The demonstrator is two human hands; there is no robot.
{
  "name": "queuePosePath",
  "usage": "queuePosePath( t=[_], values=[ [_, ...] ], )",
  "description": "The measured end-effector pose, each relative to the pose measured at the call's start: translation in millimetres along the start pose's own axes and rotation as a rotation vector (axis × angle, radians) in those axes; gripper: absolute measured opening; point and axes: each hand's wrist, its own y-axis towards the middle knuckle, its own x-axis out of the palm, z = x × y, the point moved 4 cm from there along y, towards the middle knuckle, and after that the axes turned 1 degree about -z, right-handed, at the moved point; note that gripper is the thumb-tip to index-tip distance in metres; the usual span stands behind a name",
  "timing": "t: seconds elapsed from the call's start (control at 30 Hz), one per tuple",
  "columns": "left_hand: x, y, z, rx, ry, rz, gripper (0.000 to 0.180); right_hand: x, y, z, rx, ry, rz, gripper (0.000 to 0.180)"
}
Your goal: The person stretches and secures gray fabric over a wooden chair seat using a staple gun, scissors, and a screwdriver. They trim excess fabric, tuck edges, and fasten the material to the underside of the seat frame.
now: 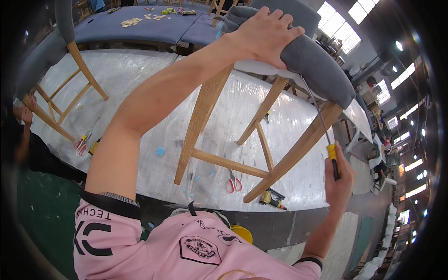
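Observation:
A wooden chair (205,119) with a dark grey upholstered seat (317,65) stands before me on the plastic-covered table. My left hand (268,37) grips the padded seat from above, fingers curled over the grey fabric and thumb at its lower edge. White lining shows under that edge. In my right hand (340,172) is a screwdriver (331,151) with a yellow and black handle and a long thin shaft. It points up, its tip against the seat's lower edge, between fabric and frame; the exact contact is too small to tell.
Red-handled scissors (234,184) and a yellow staple gun (272,199) lie near the chair legs on the wrapped table (154,179). Another chair (86,70) stands at left, with a person's hands (29,107) beside it. Behind, a blue padded table (126,35) bears small pale pieces.

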Motion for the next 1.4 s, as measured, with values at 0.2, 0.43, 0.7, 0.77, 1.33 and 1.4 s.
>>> queuePosePath(
  t=[0.2,0.43,0.7,0.77,1.33,1.4],
  values=[
    [0,4,-1,0.012,-0.031,0.000,0.092,11,-4,15,0.231,0.250,-0.052,0.051],
    [-4,9,-1,-0.001,-0.109,-0.025,0.090,-26,21,9,-0.136,-0.091,-0.024,0.047],
    [-4,5,-3,-0.020,-0.088,-0.030,0.090,-74,67,7,-0.688,-0.916,0.028,0.054],
    [-1,2,-2,-0.023,-0.053,0.007,0.090,-87,89,7,-0.758,-0.890,0.065,0.049],
    [8,6,-7,0.002,-0.112,0.091,0.092,31,-46,210,-0.155,-0.151,0.291,0.036],
    [3,12,-3,-0.015,-0.102,0.059,0.090,116,-145,290,0.374,0.178,0.475,0.031]
  ],
)
